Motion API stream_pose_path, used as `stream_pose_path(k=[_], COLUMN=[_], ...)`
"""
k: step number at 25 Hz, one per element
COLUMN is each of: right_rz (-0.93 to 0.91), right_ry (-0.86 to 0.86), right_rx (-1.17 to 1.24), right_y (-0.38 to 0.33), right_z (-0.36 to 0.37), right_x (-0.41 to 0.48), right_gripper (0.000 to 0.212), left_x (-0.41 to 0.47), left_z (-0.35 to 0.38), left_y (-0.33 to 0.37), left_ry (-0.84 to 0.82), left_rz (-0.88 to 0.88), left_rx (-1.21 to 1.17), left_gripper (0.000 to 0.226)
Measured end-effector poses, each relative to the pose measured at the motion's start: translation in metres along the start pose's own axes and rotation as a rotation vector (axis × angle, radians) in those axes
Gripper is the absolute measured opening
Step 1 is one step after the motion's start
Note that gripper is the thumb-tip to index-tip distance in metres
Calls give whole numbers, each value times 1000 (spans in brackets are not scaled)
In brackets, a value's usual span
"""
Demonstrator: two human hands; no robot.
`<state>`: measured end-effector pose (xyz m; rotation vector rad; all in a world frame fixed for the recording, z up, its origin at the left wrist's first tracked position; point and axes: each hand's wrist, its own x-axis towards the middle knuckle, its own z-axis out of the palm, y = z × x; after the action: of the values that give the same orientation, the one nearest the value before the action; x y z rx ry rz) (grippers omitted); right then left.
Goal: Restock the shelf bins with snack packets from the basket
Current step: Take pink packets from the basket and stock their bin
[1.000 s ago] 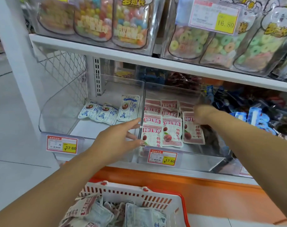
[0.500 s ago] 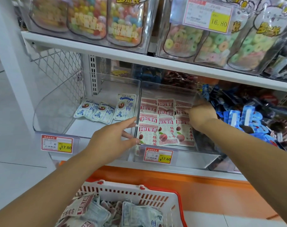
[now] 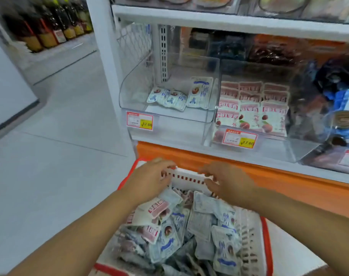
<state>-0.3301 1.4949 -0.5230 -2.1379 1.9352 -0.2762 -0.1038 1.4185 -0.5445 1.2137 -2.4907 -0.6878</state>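
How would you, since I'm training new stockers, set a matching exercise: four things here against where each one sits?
Things:
1 three blue-and-white packets
2 rows of red-and-white packets
3 basket
4 bottles

Places:
A middle clear bin
B far left background
C leftmost clear bin
D below the bins, left hand and right hand holding its far rim

Pairs: 1-C; 2-A; 3-D; 4-B

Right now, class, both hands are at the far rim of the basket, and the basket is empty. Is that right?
Not quite. The head view shows the left hand and right hand at the far rim of the basket, but it is not empty: it is piled with snack packets.
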Motion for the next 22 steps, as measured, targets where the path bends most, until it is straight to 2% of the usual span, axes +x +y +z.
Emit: stream_pose_path(k=[2,4,7,10,11,13,14,16,18,22], right_rz=[63,134,144,71,72,46,38,114,300,476], right_ry=[-303,-412,-403,-359,-322,-259,-225,-162,-130,-58], right_rx=[75,224,248,31,-19,-32,49,413,796,1057], right_y=[-16,-31,-53,-67,-68,-67,-66,-65,-58,-36], right_z=[57,105,162,197,200,193,183,151,115,76], right_x=[3,7,16,26,31,39,42,42,40,21], right_gripper=[32,38,63,85,83,63,48,27,32,28], left_x=[-36,-68,-97,-100,-99,-96,-92,-84,-76,-59], left_z=[20,39,64,65,61,53,49,43,43,46], left_y=[-36,-61,-84,-82,-80,-73,-71,-68,-69,-50], left_ry=[-171,-254,-248,-152,-137,-114,-93,-66,-103,-293], left_rz=[-202,-348,-448,-484,-492,-485,-460,-404,-444,-551], left_rx=[-24,-69,-153,-270,-313,-396,-421,-481,-607,-966], left_gripper=[41,46,42,40,45,54,55,52,55,33])
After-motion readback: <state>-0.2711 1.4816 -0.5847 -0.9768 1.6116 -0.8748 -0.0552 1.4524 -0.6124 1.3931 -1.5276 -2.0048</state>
